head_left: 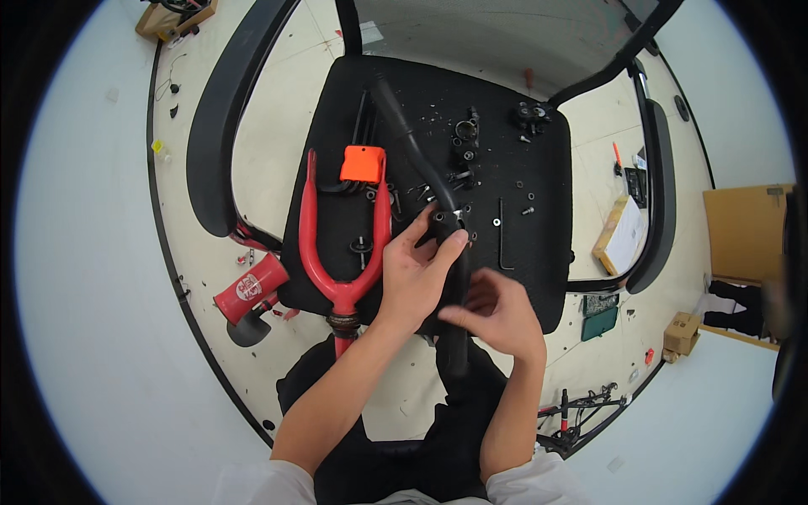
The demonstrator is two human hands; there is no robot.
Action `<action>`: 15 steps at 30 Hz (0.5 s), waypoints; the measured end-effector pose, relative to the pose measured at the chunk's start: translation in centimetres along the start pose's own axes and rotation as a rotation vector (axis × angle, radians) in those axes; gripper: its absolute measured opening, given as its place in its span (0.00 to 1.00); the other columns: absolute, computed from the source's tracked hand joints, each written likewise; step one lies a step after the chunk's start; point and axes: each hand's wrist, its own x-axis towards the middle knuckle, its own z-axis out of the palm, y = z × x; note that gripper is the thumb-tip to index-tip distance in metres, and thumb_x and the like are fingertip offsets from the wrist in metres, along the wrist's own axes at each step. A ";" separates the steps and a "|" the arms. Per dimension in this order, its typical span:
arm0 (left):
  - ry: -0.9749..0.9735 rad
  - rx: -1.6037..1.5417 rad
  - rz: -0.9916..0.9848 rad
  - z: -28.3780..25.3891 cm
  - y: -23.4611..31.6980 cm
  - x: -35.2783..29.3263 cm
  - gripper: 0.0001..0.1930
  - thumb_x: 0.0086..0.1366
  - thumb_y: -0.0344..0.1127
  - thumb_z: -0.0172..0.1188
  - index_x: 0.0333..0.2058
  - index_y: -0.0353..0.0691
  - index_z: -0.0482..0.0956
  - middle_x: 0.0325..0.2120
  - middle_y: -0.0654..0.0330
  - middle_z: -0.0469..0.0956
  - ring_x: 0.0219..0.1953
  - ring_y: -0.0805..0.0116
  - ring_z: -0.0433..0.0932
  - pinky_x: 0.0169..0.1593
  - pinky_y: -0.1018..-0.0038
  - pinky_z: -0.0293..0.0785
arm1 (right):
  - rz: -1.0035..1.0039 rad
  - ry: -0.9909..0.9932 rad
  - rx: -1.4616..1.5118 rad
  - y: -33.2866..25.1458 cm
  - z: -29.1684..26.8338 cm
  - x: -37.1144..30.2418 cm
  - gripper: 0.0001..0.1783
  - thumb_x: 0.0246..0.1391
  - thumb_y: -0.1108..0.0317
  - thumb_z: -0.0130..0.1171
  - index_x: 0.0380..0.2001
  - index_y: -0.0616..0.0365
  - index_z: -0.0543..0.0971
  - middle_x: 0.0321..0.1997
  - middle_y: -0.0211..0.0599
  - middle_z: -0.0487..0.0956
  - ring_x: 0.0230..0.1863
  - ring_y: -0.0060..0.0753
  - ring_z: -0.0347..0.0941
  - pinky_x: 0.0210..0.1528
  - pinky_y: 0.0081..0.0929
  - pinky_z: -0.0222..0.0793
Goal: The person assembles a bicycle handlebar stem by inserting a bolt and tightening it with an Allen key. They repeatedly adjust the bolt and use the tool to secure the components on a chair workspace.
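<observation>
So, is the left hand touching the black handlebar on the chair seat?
Touching. In the head view, the left hand wraps its fingers over the clamp part of the black handlebar, with no gap visible between them.

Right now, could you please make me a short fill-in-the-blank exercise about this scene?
1. Both hands grip the black ____.
2. The fork lying at the left of the seat is ____.
3. The orange holder keeps a set of ____ keys.
4. The left hand holds the bar's ____ end.

Answers: handlebar; red; hex; near
</observation>
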 end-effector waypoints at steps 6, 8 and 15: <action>0.018 -0.075 0.074 -0.3 0.6 0.9 0.22 0.67 0.27 0.58 0.58 0.31 0.69 0.44 0.58 0.79 0.44 0.71 0.79 0.49 0.76 0.75 | 0.067 -0.243 -0.312 -0.3 -0.2 -0.2 0.29 0.44 0.50 0.74 0.22 0.69 0.74 0.14 0.49 0.72 0.17 0.45 0.74 0.23 0.35 0.67; 0.019 -0.080 0.063 -0.4 1.0 1.0 0.21 0.67 0.27 0.57 0.58 0.30 0.68 0.44 0.56 0.79 0.46 0.68 0.80 0.52 0.72 0.75 | 0.050 -0.289 -0.237 -0.1 -0.2 -0.1 0.26 0.47 0.52 0.72 0.23 0.69 0.75 0.15 0.49 0.74 0.18 0.42 0.75 0.23 0.33 0.67; -0.042 -0.147 0.041 -0.5 1.2 1.1 0.19 0.68 0.28 0.56 0.57 0.31 0.69 0.43 0.56 0.80 0.48 0.65 0.80 0.55 0.69 0.75 | 0.048 -0.506 0.281 1.4 -0.5 0.0 0.14 0.59 0.65 0.63 0.33 0.69 0.76 0.23 0.39 0.80 0.27 0.29 0.79 0.32 0.25 0.75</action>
